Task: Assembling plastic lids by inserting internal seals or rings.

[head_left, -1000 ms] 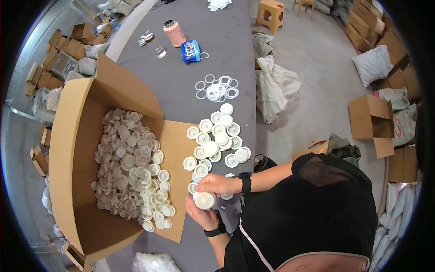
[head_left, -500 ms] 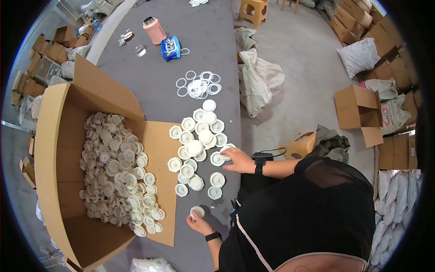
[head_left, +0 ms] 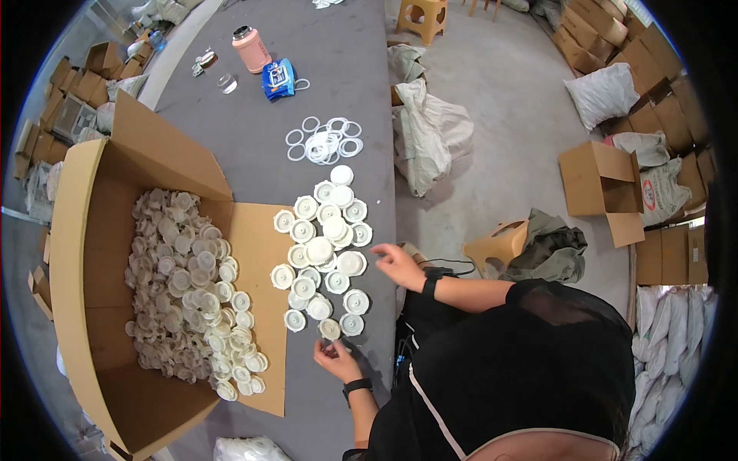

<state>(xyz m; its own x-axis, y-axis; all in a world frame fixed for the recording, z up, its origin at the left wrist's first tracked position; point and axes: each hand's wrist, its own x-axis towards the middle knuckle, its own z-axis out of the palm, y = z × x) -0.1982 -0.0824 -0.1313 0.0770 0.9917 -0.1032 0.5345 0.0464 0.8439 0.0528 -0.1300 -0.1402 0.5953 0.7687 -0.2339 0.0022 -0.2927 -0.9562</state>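
Far left, I had the big open cardboard box (head_left: pixel 92 253) lying on the grey table (head_left: pixel 254 154), heaped inside with white plastic caps (head_left: pixel 184 292). Its flap (head_left: pixel 257 307) lay flat toward the middle. Just past that flap I saw a spread of round white lids (head_left: pixel 323 246) resting loose on the tabletop, touching one another in a rough cluster.

My left hand (head_left: pixel 332 355) sat low, just below that cluster, fingers pinched on one single lid (head_left: pixel 330 329) at the near edge of the group. A dark watch showed on that wrist.

Up the table I caught a scatter of thin white sealing rings (head_left: pixel 327 140), well apart from the lids, and beyond them a pink bottle (head_left: pixel 251 49) beside a blue packet (head_left: pixel 278 78).

My right hand (head_left: pixel 397 265) hovered at the right edge of the cluster, fingers spread and loose, grasping nothing, a dark band on the wrist.

Further right, off the table, lay pale sacks (head_left: pixel 427 131), a small tan stool (head_left: pixel 498 246) and an open carton (head_left: pixel 603 188) on the floor.
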